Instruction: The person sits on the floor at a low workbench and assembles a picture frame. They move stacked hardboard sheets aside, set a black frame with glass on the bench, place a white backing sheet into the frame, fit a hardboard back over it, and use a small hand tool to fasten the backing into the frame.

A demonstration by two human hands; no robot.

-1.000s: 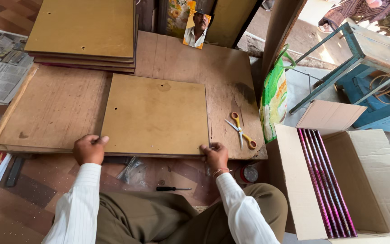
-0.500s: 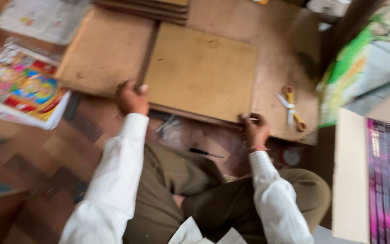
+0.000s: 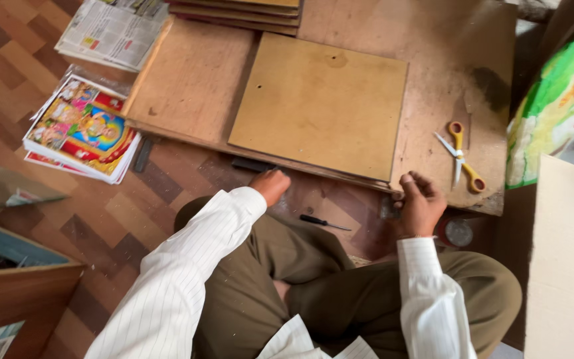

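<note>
A tan hardboard sheet (image 3: 320, 106) lies flat on a low wooden work board (image 3: 194, 80) in front of my crossed legs. My left hand (image 3: 270, 185) is below the board's front edge, next to a dark flat object (image 3: 252, 164); its fingers are hidden. My right hand (image 3: 421, 203) has its fingers curled at the sheet's near right corner, and I see nothing held in it. A black-handled pointed tool (image 3: 320, 221) lies on the floor between my hands. Yellow-handled scissors (image 3: 461, 154) rest on the board just right of the sheet.
A stack of colourful prints (image 3: 84, 129) and newspapers (image 3: 111, 33) lie on the floor at left. More boards (image 3: 240, 10) are stacked at the back. A green bag (image 3: 553, 100) and an open cardboard box (image 3: 556, 266) stand at right, a wooden box (image 3: 14, 292) at near left.
My left hand has come off the sheet's front edge and dropped toward the floor. My right hand stays by the near right corner. The camera has tilted down and to the left.
</note>
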